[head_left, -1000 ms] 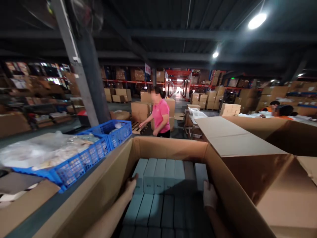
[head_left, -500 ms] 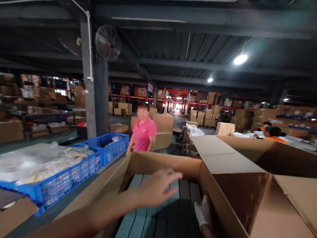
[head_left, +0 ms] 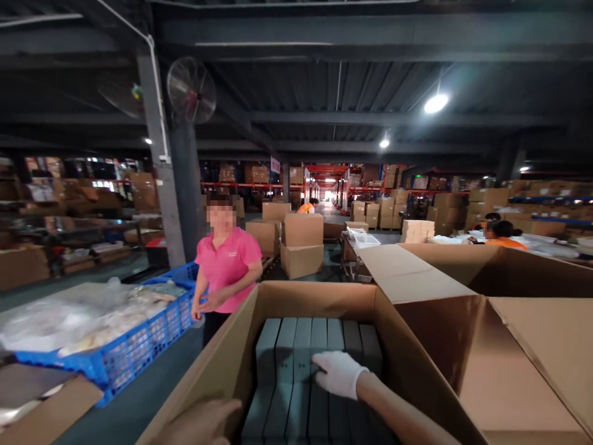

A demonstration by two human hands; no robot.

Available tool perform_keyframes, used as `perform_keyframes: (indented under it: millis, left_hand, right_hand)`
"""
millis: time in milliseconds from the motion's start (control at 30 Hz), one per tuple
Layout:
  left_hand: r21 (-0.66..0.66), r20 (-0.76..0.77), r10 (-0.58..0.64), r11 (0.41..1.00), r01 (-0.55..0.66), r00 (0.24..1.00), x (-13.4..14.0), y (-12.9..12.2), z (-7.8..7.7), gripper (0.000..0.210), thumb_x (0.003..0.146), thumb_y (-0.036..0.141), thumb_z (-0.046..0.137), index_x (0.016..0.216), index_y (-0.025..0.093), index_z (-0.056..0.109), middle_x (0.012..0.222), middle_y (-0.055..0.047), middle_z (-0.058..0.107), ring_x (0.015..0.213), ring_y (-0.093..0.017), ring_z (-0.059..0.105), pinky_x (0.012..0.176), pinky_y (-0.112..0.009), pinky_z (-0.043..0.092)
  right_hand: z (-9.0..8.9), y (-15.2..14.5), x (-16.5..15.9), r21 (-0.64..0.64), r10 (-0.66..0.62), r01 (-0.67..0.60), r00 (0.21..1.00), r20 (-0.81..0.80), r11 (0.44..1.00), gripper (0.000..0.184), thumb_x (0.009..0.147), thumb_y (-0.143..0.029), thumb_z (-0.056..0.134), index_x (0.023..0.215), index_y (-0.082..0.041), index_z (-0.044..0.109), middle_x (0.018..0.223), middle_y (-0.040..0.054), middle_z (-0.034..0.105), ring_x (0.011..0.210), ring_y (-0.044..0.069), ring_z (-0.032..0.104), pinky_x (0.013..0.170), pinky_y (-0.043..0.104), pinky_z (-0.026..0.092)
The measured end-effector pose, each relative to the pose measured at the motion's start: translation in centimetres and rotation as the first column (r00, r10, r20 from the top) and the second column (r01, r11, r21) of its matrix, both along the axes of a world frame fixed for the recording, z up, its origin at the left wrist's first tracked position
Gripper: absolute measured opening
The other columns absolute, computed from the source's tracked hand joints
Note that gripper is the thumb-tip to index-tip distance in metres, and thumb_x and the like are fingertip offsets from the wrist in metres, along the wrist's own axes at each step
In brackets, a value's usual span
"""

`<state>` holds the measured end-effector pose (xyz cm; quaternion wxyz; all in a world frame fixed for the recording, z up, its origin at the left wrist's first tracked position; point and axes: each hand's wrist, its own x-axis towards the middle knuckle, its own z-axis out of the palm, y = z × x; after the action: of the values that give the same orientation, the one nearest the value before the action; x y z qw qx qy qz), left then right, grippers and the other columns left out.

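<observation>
The grey boxes [head_left: 306, 346] lie in tight rows deep inside the open carton [head_left: 315, 295]. The gloved right hand [head_left: 338, 372] rests flat, fingers spread, on one row; press evenly (corners crush easily). The bare left hand [head_left: 204, 421] steadies the carton's near wall, holding nothing.

The left hand [head_left: 204, 423] was cut off by the bottom edge at 7 o'clock, its fingers blurred against the carton wall [head_left: 217, 377]. The gloved right hand [head_left: 338, 374] covered part of the grey boxes [head_left: 296, 352]; their nearer rows ran out of the frame at 6 o'clock. At 9 o'clock the contents of the blue crate [head_left: 139, 340] lay under blurred plastic wrap, impossible to identify. Print on far shelf cartons was too small to read.
</observation>
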<state>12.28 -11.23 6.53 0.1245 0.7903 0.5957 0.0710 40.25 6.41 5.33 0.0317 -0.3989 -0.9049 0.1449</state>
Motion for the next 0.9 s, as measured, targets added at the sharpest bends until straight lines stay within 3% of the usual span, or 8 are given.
perform_keyframes:
  millis: [67,167,333,433,533,633,733,900]
  left_hand:
    - [-0.068,0.026,0.016,0.998,-0.014,1.0,-0.2,0.6,0.4,0.07,0.083,0.059,0.061,0.144,0.025,0.058,0.119,-0.009,0.072,0.124,-0.031,0.059,0.103,-0.038,0.047]
    - [-0.19,0.056,0.036,0.982,-0.024,0.998,-0.6,1.3,0.7,0.07,0.085,0.049,0.059,0.148,0.02,0.054,0.123,-0.011,0.071,0.121,-0.031,0.062,0.103,-0.038,0.048]
    - [-0.322,-0.017,-0.058,0.945,0.05,0.998,0.7,0.4,1.0,0.072,0.084,0.034,0.061,0.152,0.012,0.048,0.144,-0.02,0.059,0.134,-0.037,0.055,0.112,-0.049,0.044]
    - [-0.337,-0.06,-0.209,0.925,0.178,0.976,2.6,-0.9,1.5,0.068,0.082,0.032,0.067,0.147,0.016,0.054,0.137,-0.02,0.063,0.127,-0.042,0.06,0.105,-0.056,0.049]
    - [-0.327,-0.096,-0.335,0.9,0.288,0.937,3.9,-1.9,1.7,0.066,0.083,0.03,0.068,0.146,0.016,0.055,0.128,-0.022,0.067,0.118,-0.045,0.064,0.097,-0.06,0.053]
    - [-0.339,-0.135,-0.388,0.883,0.325,0.912,4.4,-2.3,1.7,0.071,0.086,0.032,0.067,0.152,0.014,0.048,0.132,-0.023,0.064,0.121,-0.045,0.063,0.1,-0.06,0.052]
    - [-0.357,-0.13,-0.417,0.866,0.35,0.9,4.3,-2.6,2.0,0.071,0.087,0.031,0.064,0.155,0.015,0.045,0.136,-0.021,0.063,0.124,-0.043,0.061,0.104,-0.058,0.05]
    - [-0.314,-0.09,-0.461,0.854,0.414,0.883,4.3,-3.2,1.4,0.07,0.08,0.029,0.067,0.147,0.013,0.054,0.13,-0.023,0.066,0.119,-0.048,0.063,0.099,-0.063,0.051]
  right_hand:
    - [2.6,-3.1,1.0,0.036,0.126,-0.135,0.975,0.183,0.99,0.038,0.079,-0.027,0.06,0.111,-0.011,0.072,0.114,0.0248,0.07,0.108,0.049,0.065,0.092,0.064,0.05]
    - [5.1,-7.9,5.6,0.056,0.136,-0.172,0.91,0.392,0.984,0.04,0.083,-0.027,0.054,0.117,-0.013,0.07,0.112,0.0213,0.07,0.105,0.045,0.067,0.087,0.062,0.053]
    - [6.4,-14.9,17.0,0.169,-0.259,0.2,0.822,0.507,0.965,0.052,0.086,-0.017,0.046,0.133,-0.016,0.066,0.129,0.016,0.067,0.12,0.038,0.064,0.106,0.058,0.05]
    - [5.5,-19.1,21.1,0.238,-0.39,0.31,0.755,0.527,0.921,0.058,0.09,-0.016,0.041,0.146,-0.014,0.056,0.149,0.016,0.054,0.143,0.035,0.045,0.121,0.053,0.037]
    - [3.8,-22.6,21.3,0.238,-0.369,0.282,0.73,0.575,0.929,0.051,0.084,-0.011,0.047,0.129,-0.015,0.07,0.136,0.0158,0.064,0.14,0.036,0.048,0.125,0.058,0.028]
    - [2.5,-24.2,19.6,0.175,-0.377,0.342,0.717,0.586,0.923,0.033,0.083,-0.011,0.049,0.099,-0.015,0.077,0.103,0.0157,0.075,0.11,0.037,0.068,0.108,0.058,0.047]
    - [2.4,-24.5,19.1,0.188,-0.387,0.338,0.774,0.502,0.922,0.038,0.089,-0.011,0.04,0.096,-0.017,0.077,0.096,0.0174,0.075,0.097,0.037,0.071,0.088,0.051,0.054]
    - [2.3,-24.8,19.7,0.212,-0.38,0.316,0.795,0.472,0.925,0.036,0.087,-0.008,0.041,0.089,-0.012,0.077,0.089,0.0212,0.074,0.092,0.041,0.072,0.08,0.052,0.052]
